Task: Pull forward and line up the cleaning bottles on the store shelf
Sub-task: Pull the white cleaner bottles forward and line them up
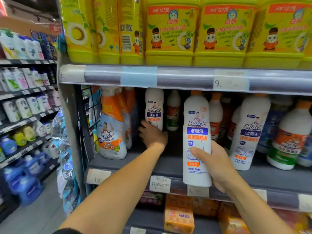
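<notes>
Right grip (214,163): closed round lower half of front Mr Muscle toilet-cleaner bottle (196,132); upright at front edge of middle shelf (168,168).
Left grip (152,135): deep in shelf, against lower part of rear Mr Muscle bottle (154,107); closure not discernible.
Neighbours: orange spray bottle (112,132) left; further white bottle (251,132) right.
Upper shelf: yellow detergent jugs (170,34), row at front.

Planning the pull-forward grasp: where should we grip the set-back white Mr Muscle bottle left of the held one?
I'd wrap the lower body of the set-back bottle, coming straight in from the front. It stands upright with slim round sides, its top sits close under the upper shelf, and the space before it is open. The left hand is at that spot.
</notes>
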